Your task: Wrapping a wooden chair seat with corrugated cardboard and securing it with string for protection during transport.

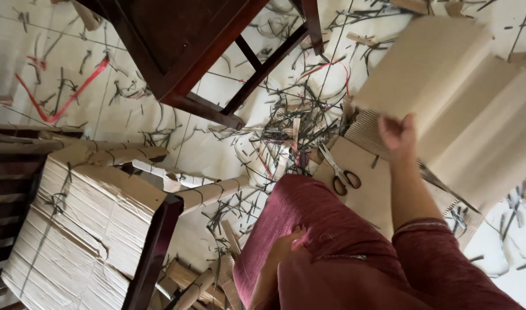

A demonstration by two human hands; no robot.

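My right hand [396, 133] reaches out and grips the near edge of a thick stack of folded brown cardboard [458, 97]. The fingers curl over the stack's corrugated edge. My left hand [287, 245] rests on my maroon-clothed leg [314, 212], fingers loosely apart and holding nothing. A pair of scissors [339, 173] with dark red handles lies on a flat cardboard sheet [369, 192], just left of my right forearm.
A dark wooden chair frame [188, 51] stands over the tiled floor. A strapped bundle of cardboard [79, 224] lies at the lower left beside a dark wooden rail [154, 252]. Cut black straps [291, 115] and a red strap [65, 97] litter the floor.
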